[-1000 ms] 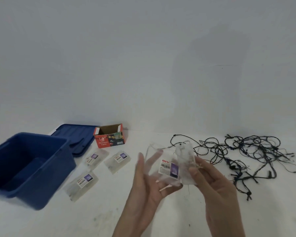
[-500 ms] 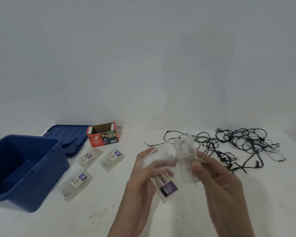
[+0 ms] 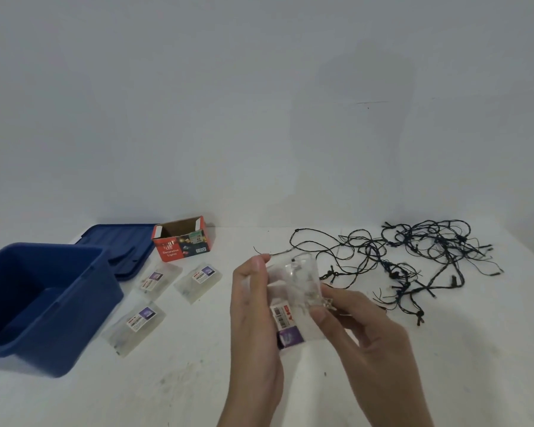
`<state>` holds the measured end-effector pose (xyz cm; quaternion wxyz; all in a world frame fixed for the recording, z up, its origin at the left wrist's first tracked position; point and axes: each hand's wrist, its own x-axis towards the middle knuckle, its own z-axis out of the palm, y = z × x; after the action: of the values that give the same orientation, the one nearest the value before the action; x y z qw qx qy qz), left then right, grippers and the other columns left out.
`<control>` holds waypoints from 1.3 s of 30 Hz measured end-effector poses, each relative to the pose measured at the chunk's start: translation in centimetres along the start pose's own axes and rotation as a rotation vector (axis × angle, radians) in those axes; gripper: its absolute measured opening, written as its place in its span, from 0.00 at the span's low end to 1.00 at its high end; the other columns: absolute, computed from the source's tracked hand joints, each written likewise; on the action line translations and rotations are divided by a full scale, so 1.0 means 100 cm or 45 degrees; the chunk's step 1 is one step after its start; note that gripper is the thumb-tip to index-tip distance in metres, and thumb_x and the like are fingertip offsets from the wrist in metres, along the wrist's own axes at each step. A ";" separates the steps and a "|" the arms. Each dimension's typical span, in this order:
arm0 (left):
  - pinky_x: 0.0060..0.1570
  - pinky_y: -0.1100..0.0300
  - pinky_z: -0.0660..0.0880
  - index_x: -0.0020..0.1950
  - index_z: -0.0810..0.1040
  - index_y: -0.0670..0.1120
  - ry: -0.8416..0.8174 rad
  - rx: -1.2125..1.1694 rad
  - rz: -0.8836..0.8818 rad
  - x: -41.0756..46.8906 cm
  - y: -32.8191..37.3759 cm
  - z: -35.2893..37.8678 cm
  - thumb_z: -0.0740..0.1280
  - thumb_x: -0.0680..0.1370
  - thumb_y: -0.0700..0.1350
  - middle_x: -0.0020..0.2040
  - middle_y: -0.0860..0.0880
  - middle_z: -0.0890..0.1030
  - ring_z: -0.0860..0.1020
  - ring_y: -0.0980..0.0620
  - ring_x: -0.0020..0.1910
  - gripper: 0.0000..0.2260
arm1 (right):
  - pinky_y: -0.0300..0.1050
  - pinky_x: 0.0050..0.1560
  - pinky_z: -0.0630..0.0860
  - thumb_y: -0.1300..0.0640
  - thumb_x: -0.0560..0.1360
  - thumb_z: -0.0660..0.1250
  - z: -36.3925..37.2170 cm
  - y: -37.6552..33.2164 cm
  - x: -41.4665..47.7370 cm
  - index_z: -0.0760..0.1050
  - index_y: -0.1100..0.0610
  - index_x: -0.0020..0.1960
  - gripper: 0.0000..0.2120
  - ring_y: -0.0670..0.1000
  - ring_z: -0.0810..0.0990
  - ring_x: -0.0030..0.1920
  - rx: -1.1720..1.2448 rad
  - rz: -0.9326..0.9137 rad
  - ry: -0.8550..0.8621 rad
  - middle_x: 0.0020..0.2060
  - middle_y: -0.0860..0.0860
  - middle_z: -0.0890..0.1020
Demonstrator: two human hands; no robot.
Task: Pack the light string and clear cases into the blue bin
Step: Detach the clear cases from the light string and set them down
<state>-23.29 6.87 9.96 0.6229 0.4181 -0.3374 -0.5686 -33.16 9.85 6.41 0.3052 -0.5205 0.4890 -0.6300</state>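
Under both grips, the white surface (image 3: 198, 383) is scuffed and carries everything. Far left of your left grip (image 3: 253, 328) sits the blue bin (image 3: 74, 334), with its top open and its lid off. The blue lid (image 3: 117, 241) lies flat behind the bin. I cannot tell if they touch.

To the right of and beyond your right grip (image 3: 364, 340), the light string (image 3: 426, 251) is a loose dark tangle spread on the surface, outside the bin. One thin strand runs from it toward the top of the case you hold. Beyond your left grip, the red carton (image 3: 182, 245) stands upright with its top open, just beside the lid.

Your left grip is curled round the left side of the held clear case (image 3: 296, 291), fingertips up at its top edge. Your right grip pinches the case's right edge, with the thumb on the front and the fingers curled behind. The case is up off the surface between both grips. Its barcode label, with a purple patch, faces you at the lower end.

Three more clear cases lie flat, labels up, left of your left grip, between it and the bin:
- The far left case (image 3: 156, 278) lies near the lid.
- The far right case (image 3: 198, 280) lies near the carton.
- The near case (image 3: 134, 323) lies just beside the bin's wall.
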 end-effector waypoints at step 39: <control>0.29 0.60 0.74 0.46 0.77 0.48 -0.052 -0.075 -0.015 0.005 -0.002 -0.001 0.59 0.68 0.62 0.33 0.50 0.80 0.77 0.55 0.30 0.20 | 0.27 0.44 0.69 0.53 0.66 0.70 -0.004 -0.016 -0.006 0.80 0.43 0.44 0.08 0.41 0.79 0.40 -0.195 -0.019 -0.079 0.34 0.38 0.84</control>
<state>-23.20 6.40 9.68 0.6246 0.3898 -0.3306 -0.5905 -33.17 11.00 7.68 0.2748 -0.5651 0.5224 -0.5764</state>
